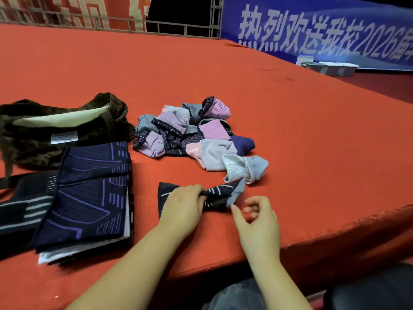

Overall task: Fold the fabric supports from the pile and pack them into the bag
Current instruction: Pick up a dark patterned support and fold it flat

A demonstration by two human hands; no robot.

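At left of the frame the dark furry bag (55, 133) gapes, pale lining showing. The left hand (182, 205) pinches a dark knitted support (218, 194) at lower centre on the red surface (290, 130); the right hand (257, 217) hovers loosely curled, holding nothing.

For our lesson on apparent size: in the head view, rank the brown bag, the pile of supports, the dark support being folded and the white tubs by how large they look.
1. brown bag and pile of supports: look alike, unranked
2. dark support, partly covered by the left hand
3. white tubs, though farthest from the camera

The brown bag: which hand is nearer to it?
Left. The left hand grips the dark support, right of the brown bag; the right hand lies farther right.
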